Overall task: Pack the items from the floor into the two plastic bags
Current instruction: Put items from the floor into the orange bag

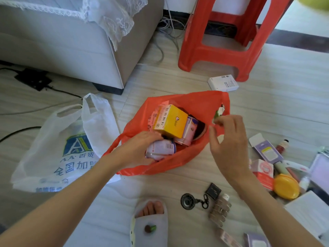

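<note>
A red plastic bag point(201, 102) lies open on the floor, holding a yellow box point(171, 121), a pink tin point(187, 134) and other packets. My left hand point(138, 148) reaches into its mouth and grips a white pouch point(161, 148). At the bag's right rim my right hand point(229, 139) pinches a small green and white item point(219, 113). A white plastic bag point(62, 148) with blue print lies flat to the left. Loose items wait at the right: a purple box point(267, 150), a pink box point(263, 170), a yellow round case point(286, 187).
A red plastic stool point(222, 41) stands behind the bag, a white box point(223, 83) at its foot. A grey sofa point(62, 47) fills the upper left, cables beside it. A black keyring point(194, 201), a black square and a strip of tablets point(219, 209) lie near my slippered foot point(151, 221).
</note>
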The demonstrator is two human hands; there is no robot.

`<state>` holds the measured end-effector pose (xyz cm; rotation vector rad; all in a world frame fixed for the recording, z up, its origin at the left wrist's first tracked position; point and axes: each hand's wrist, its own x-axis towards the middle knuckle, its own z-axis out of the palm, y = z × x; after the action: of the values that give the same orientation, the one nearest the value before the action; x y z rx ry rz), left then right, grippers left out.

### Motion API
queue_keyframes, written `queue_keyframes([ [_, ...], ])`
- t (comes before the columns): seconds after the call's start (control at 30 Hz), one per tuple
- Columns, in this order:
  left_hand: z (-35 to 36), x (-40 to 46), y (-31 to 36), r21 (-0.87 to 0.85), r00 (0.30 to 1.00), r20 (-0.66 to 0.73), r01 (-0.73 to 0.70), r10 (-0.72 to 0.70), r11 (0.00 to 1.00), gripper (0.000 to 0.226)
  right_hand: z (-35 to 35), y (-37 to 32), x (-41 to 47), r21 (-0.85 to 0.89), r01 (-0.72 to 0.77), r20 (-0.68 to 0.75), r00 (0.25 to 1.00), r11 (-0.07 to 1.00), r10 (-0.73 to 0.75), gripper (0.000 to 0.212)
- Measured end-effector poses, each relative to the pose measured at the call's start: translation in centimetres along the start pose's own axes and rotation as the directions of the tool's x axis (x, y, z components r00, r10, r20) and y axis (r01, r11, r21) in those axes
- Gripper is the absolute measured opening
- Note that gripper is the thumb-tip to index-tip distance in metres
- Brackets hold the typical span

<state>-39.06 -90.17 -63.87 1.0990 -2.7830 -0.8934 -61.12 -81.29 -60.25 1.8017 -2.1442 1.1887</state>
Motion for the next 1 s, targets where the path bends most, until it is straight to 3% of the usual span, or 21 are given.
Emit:
queue_keyframes([
  [0.07, 0.9, 0.1, 0.0, 0.021, 1.0, 0.021, 0.008, -0.009, 1.0, 0.063, -0.2, -1.2, -1.1, 0.144, -0.341, 0.128, 0.937, 0.929, 0.324, 0.016],
  [0.13, 1.3, 0.2, -0.5, 0.033, 0.999, 0.012, 0.033, -0.033, 0.999, 0.066, 1.0, -1.9, -2.5, 0.108, -0.644, 0.319, 0.744, 0.757, 0.587, 0.03],
  [0.2, 1.4, 0.3, -0.7, 0.051, 0.999, 0.009, 0.034, -0.035, 0.998, 0.067, 2.8, -2.1, -3.6, 0.016, -0.756, 0.432, 0.596, 0.655, 0.677, 0.041],
  [0.3, 1.8, 0.3, -1.2, 0.077, 0.999, 0.01, 0.037, -0.038, 0.996, 0.067, 5.2, -2.1, -4.0, -0.051, -0.807, 0.501, 0.488, 0.588, 0.714, 0.041],
  [0.4, 2.3, 0.1, -1.6, 0.087, 0.998, 0.007, 0.062, -0.063, 0.994, 0.068, 6.5, -1.9, -4.6, -0.115, -0.804, 0.515, 0.454, 0.583, 0.727, 0.031],
  [0.53, 2.0, -0.2, -1.9, 0.16, 0.996, -0.05, 0.082, -0.075, 0.984, 0.062, 6.2, -1.1, -6.1, 0.043, -0.905, 0.506, 0.386, 0.424, 0.771, 0.017],
  [0.7, 2.6, -0.8, -2.4, 0.253, 0.99, -0.137, 0.079, -0.045, 0.964, 0.055, 3.8, -0.7, -8.9, 0.095, -0.944, 0.573, 0.313, 0.317, 0.758, 0.016],
  [1.0, 3.0, -1.1, -1.0, 0.373, 0.97, -0.129, 0.24, -0.206, 0.896, 0.056, 3.1, -0.8, -8.9, 0.261, -0.943, 0.554, 0.32, 0.204, 0.769, 0.015],
])
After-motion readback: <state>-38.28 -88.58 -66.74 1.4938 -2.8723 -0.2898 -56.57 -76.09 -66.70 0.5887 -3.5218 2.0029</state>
